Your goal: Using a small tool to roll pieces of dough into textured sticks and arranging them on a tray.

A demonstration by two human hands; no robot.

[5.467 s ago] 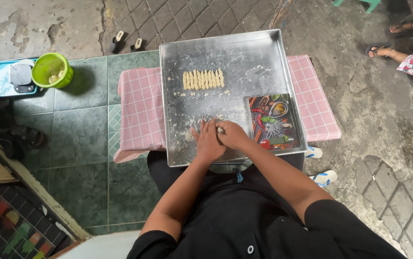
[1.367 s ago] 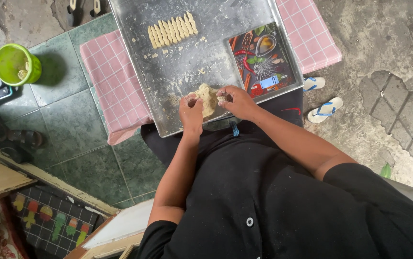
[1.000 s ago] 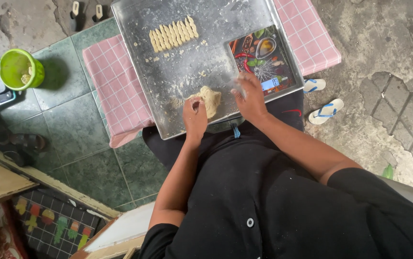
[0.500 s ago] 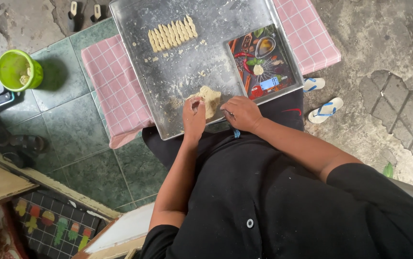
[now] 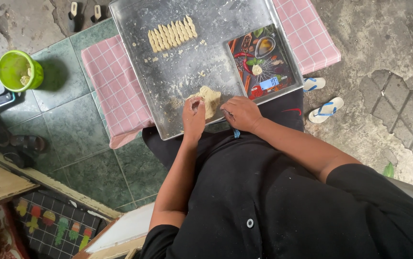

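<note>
the dough (image 5: 210, 99) sits mid-frame at the tray's (image 5: 216, 29) near edge, between your hands; your left hand (image 5: 193, 115) cups its left side, nearest; your right hand (image 5: 241, 111) rests loosely closed just right, empty

Scale screen (image 5: 268, 83): small, pale blue, rectangular, near edge of flat kitchen scale (image 5: 259, 62).
Scale face: dark, printed with colourful spices, right on metal tray (image 5: 177, 72).

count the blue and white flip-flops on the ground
2: one blue and white flip-flop beside the metal tray's right corner, the other flip-flop just right of it on the concrete.
</note>
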